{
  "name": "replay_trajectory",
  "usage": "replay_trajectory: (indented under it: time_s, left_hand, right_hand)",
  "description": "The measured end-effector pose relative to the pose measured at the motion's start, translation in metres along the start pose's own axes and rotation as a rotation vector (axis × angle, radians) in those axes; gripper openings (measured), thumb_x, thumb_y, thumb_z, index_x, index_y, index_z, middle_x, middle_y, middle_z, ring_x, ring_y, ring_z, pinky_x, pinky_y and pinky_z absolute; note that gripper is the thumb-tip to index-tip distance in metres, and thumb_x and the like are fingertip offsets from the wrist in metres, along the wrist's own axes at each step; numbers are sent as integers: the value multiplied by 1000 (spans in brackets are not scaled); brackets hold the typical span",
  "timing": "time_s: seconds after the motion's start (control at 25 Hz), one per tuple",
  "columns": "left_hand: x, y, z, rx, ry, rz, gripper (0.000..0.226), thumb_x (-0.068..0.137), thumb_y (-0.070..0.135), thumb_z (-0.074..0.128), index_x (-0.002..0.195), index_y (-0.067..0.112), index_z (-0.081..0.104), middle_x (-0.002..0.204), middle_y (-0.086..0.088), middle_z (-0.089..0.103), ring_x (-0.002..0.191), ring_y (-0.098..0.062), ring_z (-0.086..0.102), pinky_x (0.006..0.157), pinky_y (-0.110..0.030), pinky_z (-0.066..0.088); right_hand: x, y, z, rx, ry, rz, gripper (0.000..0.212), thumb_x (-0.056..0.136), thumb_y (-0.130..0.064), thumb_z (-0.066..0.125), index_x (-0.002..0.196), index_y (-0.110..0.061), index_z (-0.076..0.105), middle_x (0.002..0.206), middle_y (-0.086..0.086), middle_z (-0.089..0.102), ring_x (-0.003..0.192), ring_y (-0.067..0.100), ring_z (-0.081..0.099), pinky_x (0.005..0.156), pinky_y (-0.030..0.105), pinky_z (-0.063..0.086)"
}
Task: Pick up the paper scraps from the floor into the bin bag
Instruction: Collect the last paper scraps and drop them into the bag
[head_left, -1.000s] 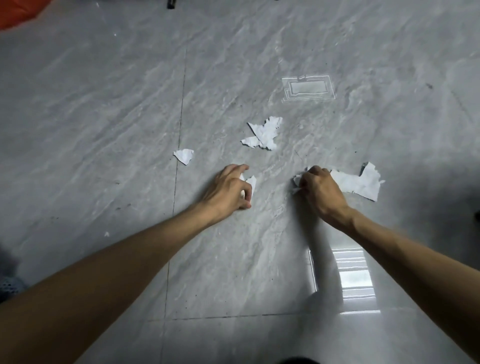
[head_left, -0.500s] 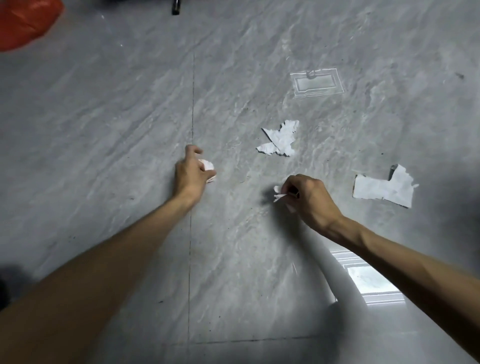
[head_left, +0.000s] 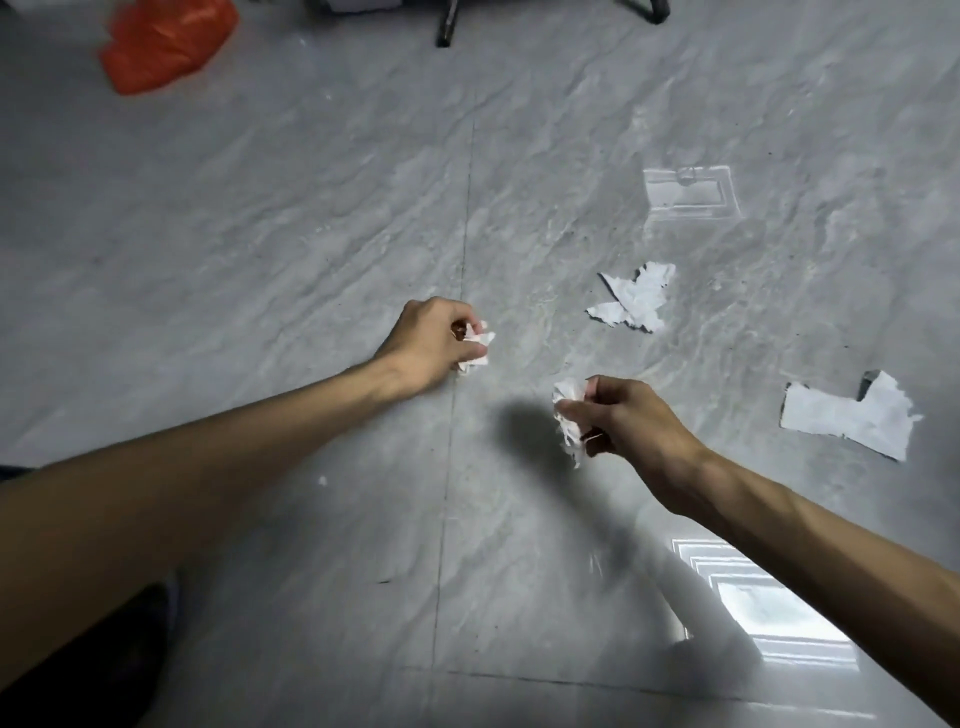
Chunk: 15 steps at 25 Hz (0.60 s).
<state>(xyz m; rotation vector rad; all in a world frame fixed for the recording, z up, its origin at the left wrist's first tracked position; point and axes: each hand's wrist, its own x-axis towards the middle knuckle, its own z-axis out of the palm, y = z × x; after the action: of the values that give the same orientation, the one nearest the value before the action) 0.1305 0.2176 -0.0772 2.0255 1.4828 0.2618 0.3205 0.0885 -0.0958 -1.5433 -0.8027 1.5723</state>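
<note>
My left hand (head_left: 434, 345) is closed around crumpled white paper scraps (head_left: 478, 345) just above the grey tiled floor. Torn white scraps (head_left: 569, 415) stick out of my right hand (head_left: 631, 423), which is raised off the floor. A ragged white scrap (head_left: 636, 301) lies on the floor beyond my right hand. To the right of that hand a larger flat torn piece (head_left: 852, 415) rests on the floor. The orange bin bag (head_left: 166, 44) sits far off at the top left.
Dark metal furniture legs (head_left: 449, 23) stand at the top edge. Bright window reflections (head_left: 691, 192) shine on the glossy tiles. A tiny white fleck (head_left: 322, 480) lies under my left forearm. A dark shape (head_left: 104, 649) fills the bottom left corner.
Both hands have lifted with their scraps, the left after taking the small scrap by the tile joint. The view has tipped up, showing more of the orange bag and the furniture legs.
</note>
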Motion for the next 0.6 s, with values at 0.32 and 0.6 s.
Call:
replay_trajectory:
  time_s: [0.32,0.6]
  left_hand:
    - [-169,-56,-154,-145,400,-114,19,72,17,79,69,27,63,49,8,67,47,3,61,56,-9,42]
    - [-309,-174,-212,67,697,-528,13,73,20,79,78,20,67,70,-7,68,54,3,57,54,-4,36]
  right_hand:
    - [-11,-81,153,-294,-445,-115,8,86,-11,64,82,-10,57,60,5,63,53,19,49,47,23,36]
    - [-37,-122,350,-390,-715,-432,10,87,-7,65,84,-5,56,72,13,45,57,19,50,49,23,46]
